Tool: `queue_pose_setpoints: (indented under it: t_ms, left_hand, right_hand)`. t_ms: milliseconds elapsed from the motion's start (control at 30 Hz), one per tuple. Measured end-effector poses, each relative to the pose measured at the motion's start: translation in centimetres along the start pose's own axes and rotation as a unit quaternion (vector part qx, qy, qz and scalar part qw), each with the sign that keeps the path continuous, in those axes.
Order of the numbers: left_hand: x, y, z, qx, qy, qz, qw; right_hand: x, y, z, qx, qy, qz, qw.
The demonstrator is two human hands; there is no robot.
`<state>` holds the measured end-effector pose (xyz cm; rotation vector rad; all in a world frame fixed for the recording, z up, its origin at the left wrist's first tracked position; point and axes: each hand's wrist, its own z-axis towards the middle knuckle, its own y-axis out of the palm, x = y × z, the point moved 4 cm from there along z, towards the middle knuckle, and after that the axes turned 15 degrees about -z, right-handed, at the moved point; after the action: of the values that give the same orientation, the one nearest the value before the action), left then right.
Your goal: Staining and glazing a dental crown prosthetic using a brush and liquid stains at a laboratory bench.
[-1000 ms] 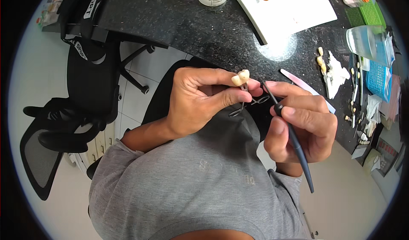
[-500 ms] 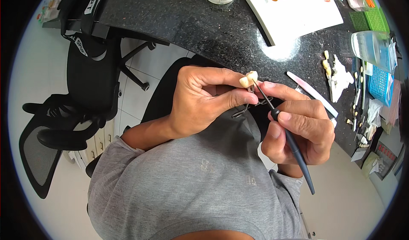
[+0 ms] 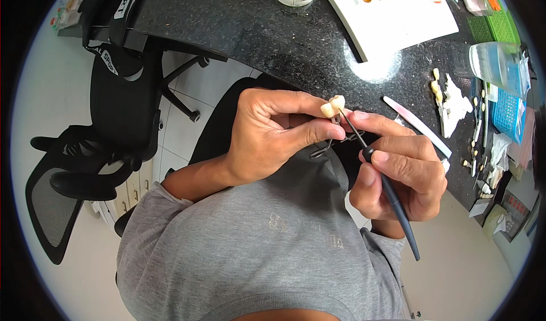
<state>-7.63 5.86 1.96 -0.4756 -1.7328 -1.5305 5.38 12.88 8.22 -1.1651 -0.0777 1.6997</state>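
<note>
The left hand (image 3: 278, 136) is closed around a thin metal clamp (image 3: 329, 143); the thumb and the forefinger pinch it, and at its upper end sit two small cream-coloured teeth (image 3: 333, 106). The teeth are held in the air in front of the person's chest, above the grey shirt (image 3: 256, 247) and near the edge of the black stone counter (image 3: 273, 31). The right hand (image 3: 401, 170) holds a dark thin brush (image 3: 387, 187) like a pen, fingers tight on the handle. Its fine tip touches the teeth. On the counter lie a white colour palette (image 3: 398, 8) and a pink file (image 3: 418, 126).
</note>
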Motion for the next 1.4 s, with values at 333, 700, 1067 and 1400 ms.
queue_pose_setpoints:
  t_ms: [333, 700, 1067, 1400]
  left_hand:
    - [0.15, 0.17, 0.02, 0.018, -0.015, 0.008, 1.000]
    - [-0.19, -0.15, 0.00, -0.008, -0.004, 0.010, 1.000]
    - [-0.05, -0.06, -0.08, -0.001, -0.013, 0.023, 1.000]
    - [0.02, 0.00, -0.02, 0.009, -0.016, 0.011, 1.000]
  right_hand:
    - [0.08, 0.01, -0.03, 0.005, -0.012, 0.003, 1.000]
    - [0.14, 0.04, 0.03, 0.013, -0.015, -0.008, 1.000]
    - [0.05, -0.06, 0.16, 0.017, -0.022, -0.005, 1.000]
    - [0.37, 0.04, 0.07, 0.052, -0.026, -0.006, 0.998]
